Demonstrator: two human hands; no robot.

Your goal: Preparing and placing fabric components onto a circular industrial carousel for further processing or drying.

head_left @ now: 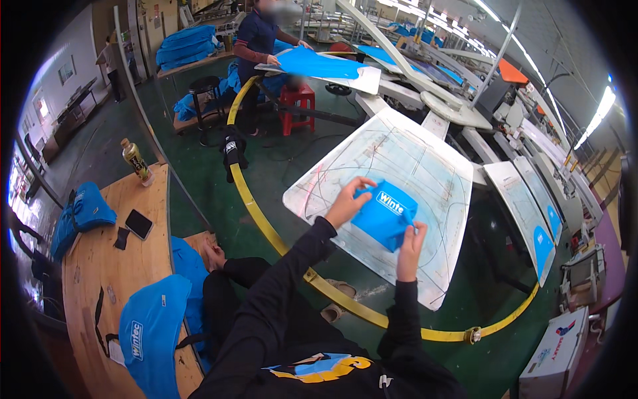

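Where both hands meet: on the blue cloth piece (pixel 372 223), just past 3 o'clock of view centre, over the lower half of the white board (pixel 412 146); contact between cloth and board cannot be told.
Left hand (pixel 349 203): thumb and forefinger pinched on the cloth's 10 o'clock corner; fingertips partly lost in blur and folds.
Right hand (pixel 410 251): fingers clamped on the cloth's 4 o'clock edge; thumb and finger placement hard to separate, far side hidden.
Cloth print: white, tilted, its right end lost in a fold.
Board: faint drawn curves, partly covered by cloth and hands.
Yellow rail (pixel 256 216): curves from 11 round to 4 o'clock; interrupted by the left forearm and right sleeve.
Wooden table (pixel 143 253): 8 to 9 o'clock, bearing a blue garment (pixel 154 332) whose bottom is cut by the fisheye rim.
Limb beside table, 8 o'clock: bare hand or foot, cannot tell.
Co-worker (pixel 256 36): near 11 o'clock, head blurred, hands at another blue cloth (pixel 322 64).
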